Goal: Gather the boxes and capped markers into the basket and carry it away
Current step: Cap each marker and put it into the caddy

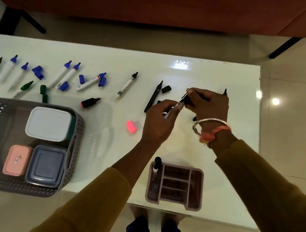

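Near the table's right edge, left hand [159, 119] pinches a marker [173, 109]; right hand [209, 104] grips its black cap [186, 100] — misaligned. A skewed push could ink fingers — or drop it

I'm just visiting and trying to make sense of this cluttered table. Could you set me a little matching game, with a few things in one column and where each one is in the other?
Things:
1. white-lidded box
2. loose pink cap
3. capped black marker
4. marker being capped

Places:
A. standing in the compartment organiser
B. between the left hand and right hand
C. in the grey basket
D. lying alone on the white table

Pairs: 1-C, 2-D, 3-A, 4-B
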